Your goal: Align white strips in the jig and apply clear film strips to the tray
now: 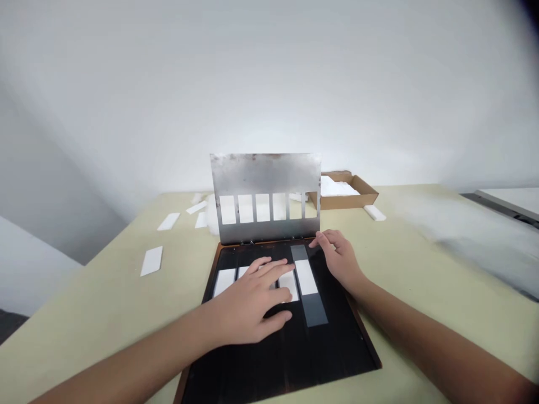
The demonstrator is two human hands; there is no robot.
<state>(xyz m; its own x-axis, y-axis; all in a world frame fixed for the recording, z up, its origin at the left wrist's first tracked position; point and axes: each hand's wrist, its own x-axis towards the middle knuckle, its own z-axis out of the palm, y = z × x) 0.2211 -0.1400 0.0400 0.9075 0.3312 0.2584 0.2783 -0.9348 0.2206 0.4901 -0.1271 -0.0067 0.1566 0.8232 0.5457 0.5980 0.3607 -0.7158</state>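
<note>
In front of me lies a black tray (269, 359) with a brown edge. Its hinged metal plate (265, 174) stands upright at the back, cut through with a row of rectangular windows. My left hand (255, 306) spreads its fingers over a row of white cards on the tray and partly hides them. Beside its fingertips is a white card (306, 277) lying on a grey strip (315, 310). My right hand (340, 259) rests at the tray's back right corner, near the hinge, fingers bent and apart, with nothing seen in them.
Loose white cards lie on the pale yellow table (109, 314) to the left, one card (151, 261) nearest. Behind the plate at right stands a cardboard box (349, 201) holding white sheets, with a small white stack (374, 212) beside it. Clear plastic (463, 235) lies at right.
</note>
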